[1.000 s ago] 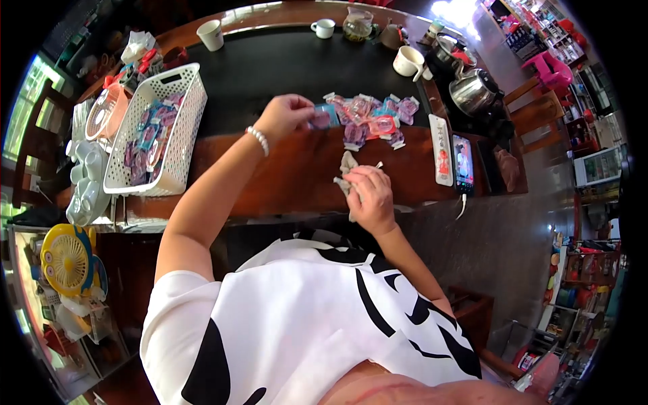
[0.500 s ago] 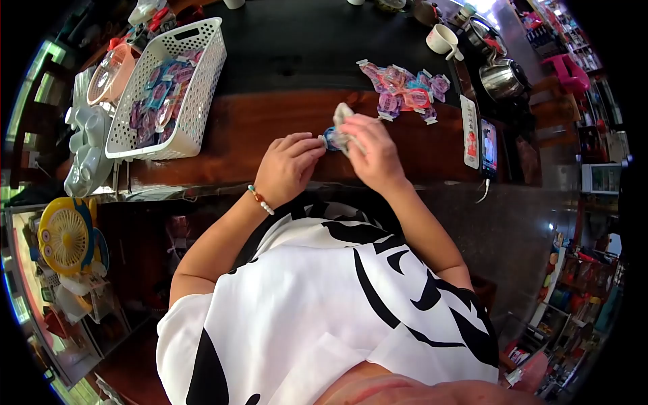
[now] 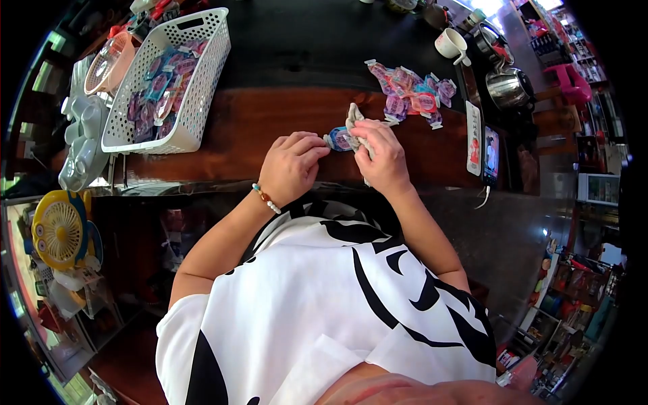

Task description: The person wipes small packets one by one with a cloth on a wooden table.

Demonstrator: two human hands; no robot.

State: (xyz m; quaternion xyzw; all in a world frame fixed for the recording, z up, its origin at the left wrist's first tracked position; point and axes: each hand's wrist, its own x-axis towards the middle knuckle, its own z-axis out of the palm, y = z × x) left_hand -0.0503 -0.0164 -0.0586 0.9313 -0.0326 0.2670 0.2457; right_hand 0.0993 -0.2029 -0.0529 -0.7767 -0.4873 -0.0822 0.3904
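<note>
Head view, listed by size. Counter [image 3: 263, 121]: dark wood, carrying all below. Basket [image 3: 207, 101]: white, perforated, at left, part-filled with packets; anything put in carelessly could slide off the heap. Pile [image 3: 412, 94]: loose packets with white tabs, right of centre, overlapping; a brush from the right forearm might scatter it. Kettle [image 3: 506, 88]: metal, far right, well apart from the hands; low risk. Left hand [image 3: 291, 165]: fingers together, tips at the packet's left end; cannot tell whether pinching or only pressing. Light contact would let the packet skid. Right hand [image 3: 386, 155]: closed on the cloth. Phone [image 3: 491, 155]: right side, white cable attached; a snagged cable could drag it. Cloth [image 3: 354, 121]: pale, bunched, over the packet's right end; a hard rub might catch the wrapping. Packet [image 3: 339, 138]: blue, on or just above the counter, between both hands.
</note>
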